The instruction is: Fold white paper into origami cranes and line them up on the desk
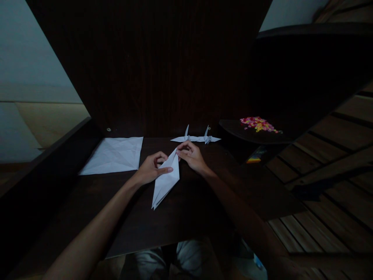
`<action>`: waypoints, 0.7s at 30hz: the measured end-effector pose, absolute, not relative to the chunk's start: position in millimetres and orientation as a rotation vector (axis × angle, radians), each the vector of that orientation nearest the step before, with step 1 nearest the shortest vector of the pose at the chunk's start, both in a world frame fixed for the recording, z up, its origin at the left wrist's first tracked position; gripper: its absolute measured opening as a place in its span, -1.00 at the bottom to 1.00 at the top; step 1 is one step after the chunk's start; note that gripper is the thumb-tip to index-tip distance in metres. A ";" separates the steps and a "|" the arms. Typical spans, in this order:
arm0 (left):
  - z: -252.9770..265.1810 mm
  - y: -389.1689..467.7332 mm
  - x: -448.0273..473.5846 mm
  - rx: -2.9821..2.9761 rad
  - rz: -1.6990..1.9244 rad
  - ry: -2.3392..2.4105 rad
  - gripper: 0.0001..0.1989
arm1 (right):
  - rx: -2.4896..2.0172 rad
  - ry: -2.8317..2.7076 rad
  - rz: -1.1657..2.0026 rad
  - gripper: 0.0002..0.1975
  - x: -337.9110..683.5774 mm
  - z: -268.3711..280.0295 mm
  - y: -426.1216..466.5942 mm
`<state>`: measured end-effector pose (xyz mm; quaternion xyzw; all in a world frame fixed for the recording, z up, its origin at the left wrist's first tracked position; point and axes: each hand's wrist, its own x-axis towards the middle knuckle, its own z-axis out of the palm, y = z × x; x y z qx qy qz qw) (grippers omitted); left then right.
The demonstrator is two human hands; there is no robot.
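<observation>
A white sheet of paper folded into a long diamond (167,182) is held up over the dark desk, its split points toward me and its narrow tip away. My left hand (152,167) grips its left edge, thumb lying across the front face and fingers curled behind. At the far tip, my right hand (190,155) pinches the paper between thumb and fingers. Beyond the hands, two folded paper cranes (206,138) stand side by side near the back panel. To the left lie creased white paper sheets (115,155), flat on the desk.
A dark wooden desk (131,225) has a tall back panel (163,70) and a raised left side board (46,155). On a rounded shelf (230,128) at the right sits a pile of small colourful pieces (259,123). Slatted wood (329,194) shows beyond.
</observation>
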<state>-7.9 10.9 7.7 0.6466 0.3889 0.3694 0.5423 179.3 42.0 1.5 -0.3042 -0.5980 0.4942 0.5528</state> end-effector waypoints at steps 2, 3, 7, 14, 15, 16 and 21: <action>9.4 10.7 -7.6 1.561 0.878 0.960 -0.66 | -0.744 -1.440 1.170 -0.74 180.1 2.5 41.1; 10.4 10.6 -7.3 1.577 0.882 0.977 -0.68 | -0.762 -1.455 1.169 -0.76 180.7 3.3 40.5; 11.8 10.3 -6.5 1.614 0.911 1.022 -0.71 | -0.795 -1.510 1.158 -0.80 180.6 5.8 38.0; 7.9 10.9 -7.5 1.641 0.931 1.033 -0.67 | -0.831 -1.443 1.172 -0.70 170.5 1.8 36.5; 8.0 10.9 -7.3 1.637 0.936 1.036 -0.67 | -0.826 -1.439 1.181 -0.69 169.7 1.2 36.3; 8.4 10.9 -7.0 1.638 0.944 1.040 -0.67 | -0.822 -1.439 1.185 -0.70 169.2 0.6 36.2; 9.8 9.7 -4.2 1.675 1.039 1.052 -0.67 | -0.823 -1.426 1.148 -0.71 168.1 -2.0 36.3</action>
